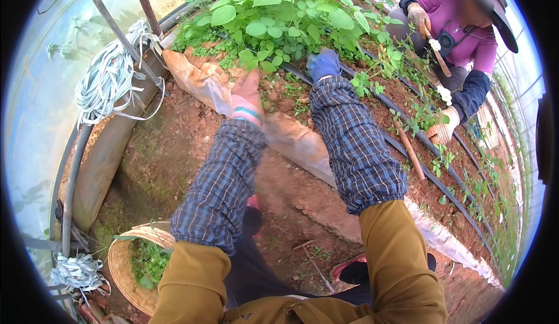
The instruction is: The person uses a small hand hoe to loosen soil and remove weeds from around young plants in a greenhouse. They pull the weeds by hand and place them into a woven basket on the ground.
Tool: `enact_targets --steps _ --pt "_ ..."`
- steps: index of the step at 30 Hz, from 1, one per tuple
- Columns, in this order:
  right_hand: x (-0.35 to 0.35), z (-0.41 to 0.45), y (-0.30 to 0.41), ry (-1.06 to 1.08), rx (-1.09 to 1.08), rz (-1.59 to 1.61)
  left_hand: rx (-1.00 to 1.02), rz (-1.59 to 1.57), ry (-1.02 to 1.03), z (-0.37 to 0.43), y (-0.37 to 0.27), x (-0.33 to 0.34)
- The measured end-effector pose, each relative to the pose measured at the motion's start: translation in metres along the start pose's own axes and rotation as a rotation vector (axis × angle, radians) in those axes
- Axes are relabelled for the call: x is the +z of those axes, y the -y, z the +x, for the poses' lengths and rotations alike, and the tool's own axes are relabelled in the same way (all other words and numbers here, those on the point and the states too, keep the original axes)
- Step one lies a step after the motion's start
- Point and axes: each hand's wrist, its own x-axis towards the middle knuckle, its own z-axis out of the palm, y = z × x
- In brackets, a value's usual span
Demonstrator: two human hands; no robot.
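Observation:
My left hand (248,90), in a pinkish glove, reaches to the low green leaves at the bed's near edge, beside a folded sheet of whitish plastic film (297,138). Its fingertips are partly lost among the leaves, so a hold on them cannot be made out. To the right, my right hand (323,64) wears a blue glove and is at the foot of the leafy green plants (279,14), next to a black drip irrigation hose (297,71). Its fingers are blurred and turned away. Small weeds (297,92) grow in the reddish soil between both hands.
A co-worker (467,40) crouches at the upper right, holding a wooden-handled tool (440,60). A wooden handle (408,149) lies on the bed. At lower left stands a woven basket (120,267) of greens. A small hoe (319,267) lies between my feet. White twine (107,73) hangs from posts.

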Motion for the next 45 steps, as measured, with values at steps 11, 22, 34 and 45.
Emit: enact_targets --steps 11,22,34,45 --pt "-0.03 0.057 -0.002 0.108 0.077 -0.151 0.032 0.029 0.004 -0.002 -0.001 -0.004" --pt "0.012 0.06 0.025 -0.016 -0.073 0.239 0.008 0.07 0.028 -0.005 -0.003 -0.004" --pt "-0.022 0.001 0.034 -0.309 0.275 1.513 0.014 0.085 0.02 0.006 -0.01 -0.022" --pt "-0.051 0.09 -0.083 -0.046 0.085 0.069 -0.019 -0.08 0.062 0.003 0.007 0.005"
